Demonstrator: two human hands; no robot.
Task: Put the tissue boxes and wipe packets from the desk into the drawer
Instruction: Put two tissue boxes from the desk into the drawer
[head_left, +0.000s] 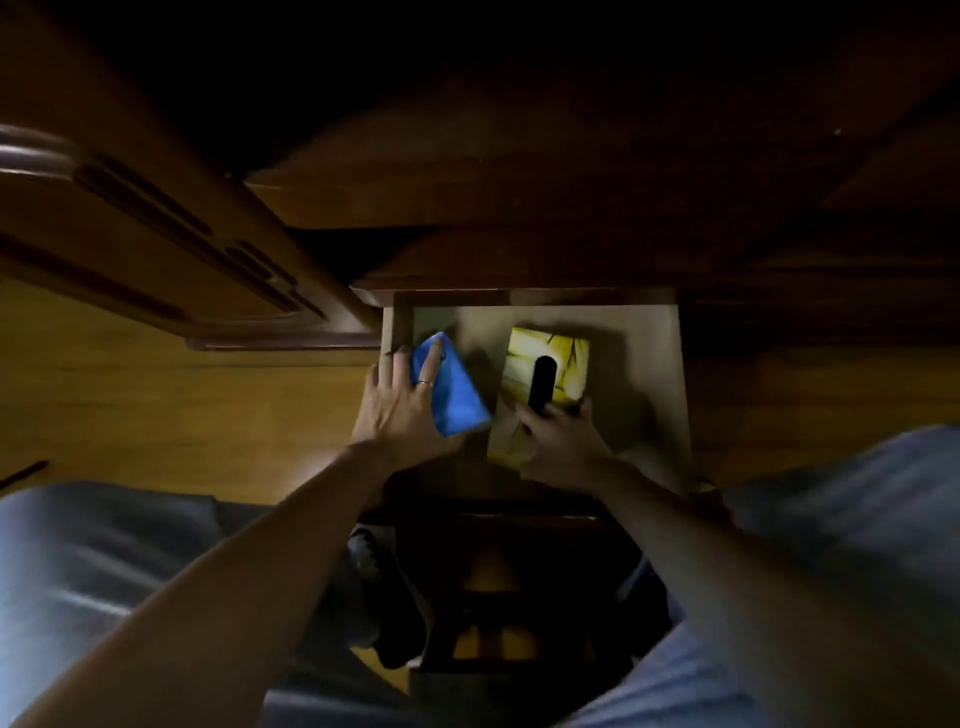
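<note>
The open drawer (660, 364) shows its pale bottom below the dark wooden desk edge. My left hand (397, 410) grips a blue wipe packet (457, 395), held tilted over the drawer's left side. My right hand (558, 441) holds the near end of a yellow tissue box (566, 358) with a dark oval slot on top; the box lies lengthwise in the middle of the drawer. Whether the blue packet touches the drawer bottom is unclear in the dim light.
A wooden cabinet door (156, 249) hangs open at the left, close to the drawer's left wall. The wooden floor (182, 415) lies beneath it. My knees in light trousers (841, 519) flank the drawer. A dark stool frame (498, 587) sits below.
</note>
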